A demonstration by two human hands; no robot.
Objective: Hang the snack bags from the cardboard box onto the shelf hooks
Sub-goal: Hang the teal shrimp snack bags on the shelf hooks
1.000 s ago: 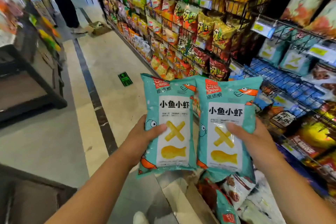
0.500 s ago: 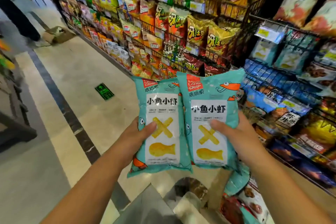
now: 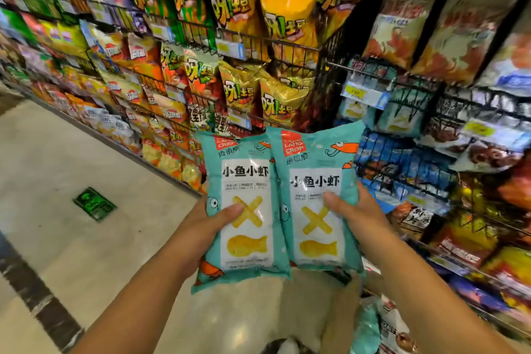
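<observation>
The left hand (image 3: 202, 231) grips the left teal snack bag (image 3: 244, 253), thumb across its front. The right teal snack bag (image 3: 316, 152) overlaps its edge, and the right hand (image 3: 363, 217) holds it the same way. Both bags are upright, long axis vertical. Matching hung teal bags (image 3: 400, 116) on the wire rack (image 3: 459, 92) lie farther off, up and right, nearer the right hand.

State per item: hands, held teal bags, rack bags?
left hand: grips left teal bag, thumb on front.
right hand: grips right teal bag, thumb on front.
left teal bag: upright, in the air, not hung.
right teal bag: upright, overlapping left bag's edge, not hung.
rack teal bags: on shelf, blurred.
</observation>
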